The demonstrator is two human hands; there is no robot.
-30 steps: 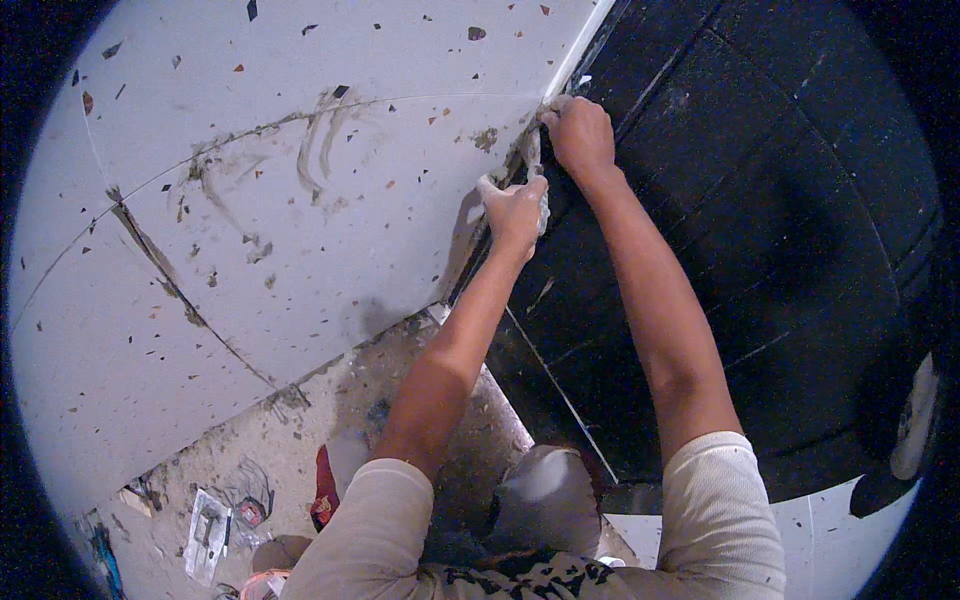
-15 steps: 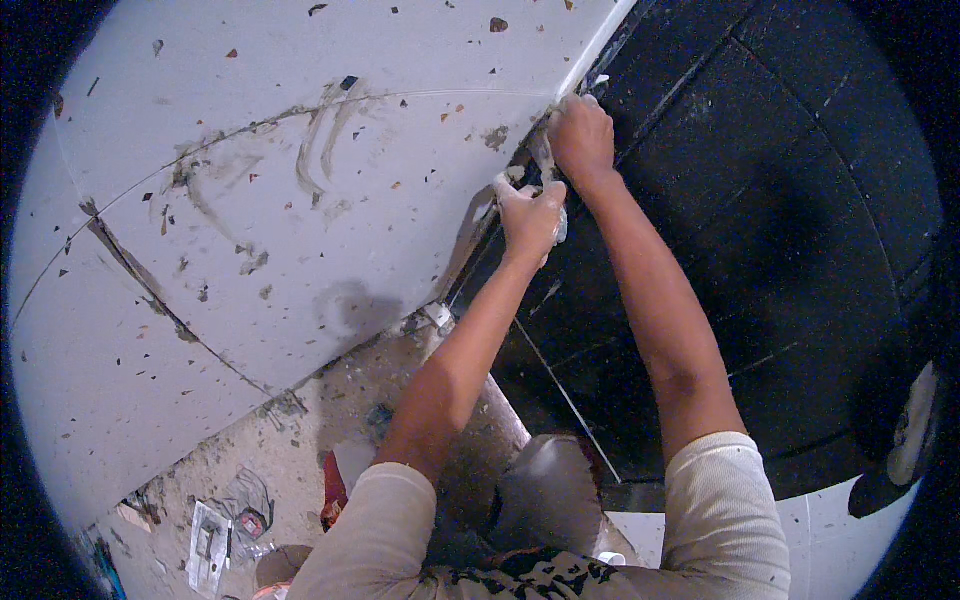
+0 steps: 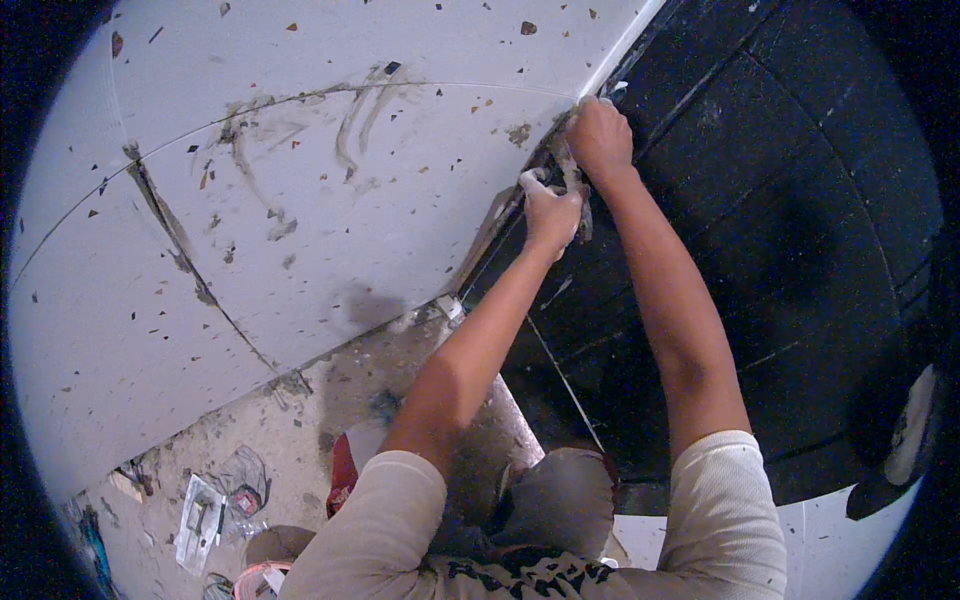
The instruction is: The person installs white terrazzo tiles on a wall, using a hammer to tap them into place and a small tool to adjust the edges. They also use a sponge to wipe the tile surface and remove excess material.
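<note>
Both hands are at the seam between a white speckled tiled surface point(image 3: 330, 230) and a dark panel point(image 3: 740, 260). My left hand point(image 3: 550, 215), whitish with residue, is closed around a crumpled, smeared grey-white plastic bag point(image 3: 587, 222). Its lower end hangs out below my fingers, over the dark panel. My right hand point(image 3: 602, 142) is a fist a little farther up the seam, gripping the bag's other end, which stretches between the hands. The bag's tip and the gap beneath it are hidden by my fingers.
A white edge strip point(image 3: 625, 45) runs up from the seam. Grey smears mark the white tiles' joints point(image 3: 180, 240). Lower left, plastic packaging point(image 3: 200, 520) and a red-and-white bag point(image 3: 345, 475) lie on the dusty floor point(image 3: 290, 440). A dark oblong object point(image 3: 905, 440) stands at far right.
The whole scene has shifted slightly to the right in the picture as my head moved. Relative to the seam, both hands have stayed nearly in place, still on the bag.
</note>
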